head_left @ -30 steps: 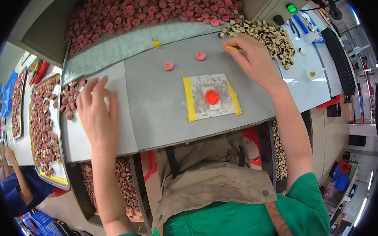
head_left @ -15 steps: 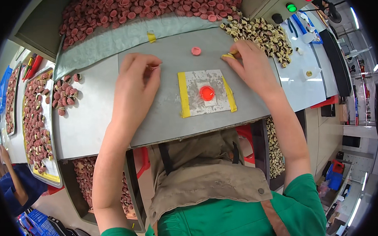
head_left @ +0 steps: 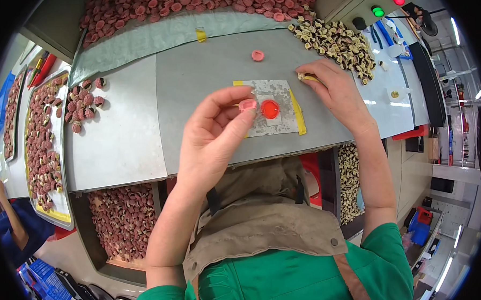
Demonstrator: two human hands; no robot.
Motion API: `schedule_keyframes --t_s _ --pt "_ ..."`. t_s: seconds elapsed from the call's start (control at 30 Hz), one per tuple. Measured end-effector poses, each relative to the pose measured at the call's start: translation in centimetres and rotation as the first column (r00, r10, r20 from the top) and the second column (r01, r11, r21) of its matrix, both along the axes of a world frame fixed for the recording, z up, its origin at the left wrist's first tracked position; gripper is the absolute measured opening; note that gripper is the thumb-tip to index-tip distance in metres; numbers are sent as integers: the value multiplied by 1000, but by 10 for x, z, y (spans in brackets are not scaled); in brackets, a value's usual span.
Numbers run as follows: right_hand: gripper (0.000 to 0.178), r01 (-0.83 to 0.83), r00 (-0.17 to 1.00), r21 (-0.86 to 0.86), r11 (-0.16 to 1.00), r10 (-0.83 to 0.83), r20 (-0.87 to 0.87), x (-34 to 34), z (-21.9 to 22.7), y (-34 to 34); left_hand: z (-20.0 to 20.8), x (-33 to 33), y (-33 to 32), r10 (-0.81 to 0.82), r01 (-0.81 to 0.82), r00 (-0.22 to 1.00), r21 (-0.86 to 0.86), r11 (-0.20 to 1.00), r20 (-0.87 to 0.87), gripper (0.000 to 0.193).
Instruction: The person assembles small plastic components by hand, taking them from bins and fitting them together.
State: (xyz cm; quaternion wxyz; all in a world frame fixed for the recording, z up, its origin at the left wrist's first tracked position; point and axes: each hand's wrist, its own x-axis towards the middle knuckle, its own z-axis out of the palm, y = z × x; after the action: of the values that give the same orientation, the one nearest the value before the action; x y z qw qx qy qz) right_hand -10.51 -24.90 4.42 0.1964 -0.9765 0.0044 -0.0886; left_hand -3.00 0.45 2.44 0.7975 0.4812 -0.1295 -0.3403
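Observation:
My left hand [head_left: 209,138] is closed, with a small pink scalloped cup [head_left: 247,104] pinched between thumb and fingertips. It hovers over the left side of a grey speckled plate [head_left: 282,128] edged with yellow tape. A round red holder [head_left: 270,109] sits in the middle of that plate, just right of the pinched cup. To the right of the plate, my right hand [head_left: 337,89] pinches a small pale-yellow and dark piece [head_left: 307,77] by the tabletop. Another pink cup [head_left: 257,55] lies alone beyond the plate.
Pink cups [head_left: 191,3] are heaped at the back, behind a pale green sheet [head_left: 139,50]. Yellow-and-dark pieces [head_left: 335,44] are piled at the back right. Joined pieces [head_left: 83,106] lie left, beside a filled tray [head_left: 41,142]. Open drawers [head_left: 123,225] hold more under the table edge.
My left hand has moved right and nearer, bringing the pink cup beside the red holder. My right hand has shifted slightly right, still pinching its piece. The whole view has shifted a little.

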Motion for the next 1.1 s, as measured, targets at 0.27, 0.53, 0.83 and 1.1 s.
schedule_keyframes --t_s 0.27,0.53,0.83,1.1 --pt "18 72 997 92 993 -72 -4 -2 3 27 -7 -2 6 21 -22 996 3 1000 89 33" --pt "23 -66 998 92 994 63 30 -9 3 72 -8 -5 7 47 -46 996 -18 999 72 32" --pt "25 -80 987 30 996 75 139 -7 -10 75 -10 -2 8 57 -57 998 -94 994 -1 32" --pt "28 -249 956 -24 968 250 156 -3 -6 57 -13 -3 7 8 -34 989 -175 984 -146 33"
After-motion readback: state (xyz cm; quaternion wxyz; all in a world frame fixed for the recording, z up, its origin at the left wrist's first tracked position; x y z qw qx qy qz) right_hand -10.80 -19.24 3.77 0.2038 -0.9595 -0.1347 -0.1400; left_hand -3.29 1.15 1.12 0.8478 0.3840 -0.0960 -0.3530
